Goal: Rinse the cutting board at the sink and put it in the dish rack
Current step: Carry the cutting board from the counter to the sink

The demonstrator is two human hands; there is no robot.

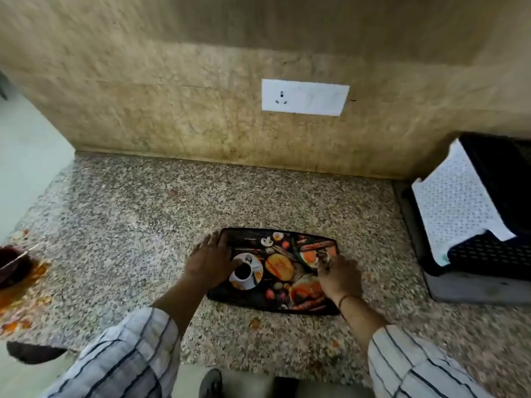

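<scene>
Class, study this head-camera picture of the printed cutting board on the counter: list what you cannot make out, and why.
- Sink: not in the head view.
- Cutting board: the left hand and right hand cover parts of its print.
- Grip: whether the fingers curl under the board's edges is hidden.
- Dark bowl: cut off by the left edge.
- Black rack: cut off at the right edge, partly covered by a white cloth.

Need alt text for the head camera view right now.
Both hands, left hand and right hand, rest on a food-printed cutting board lying flat on a speckled counter. Orange spills lie at left, a black rack at right.
</scene>
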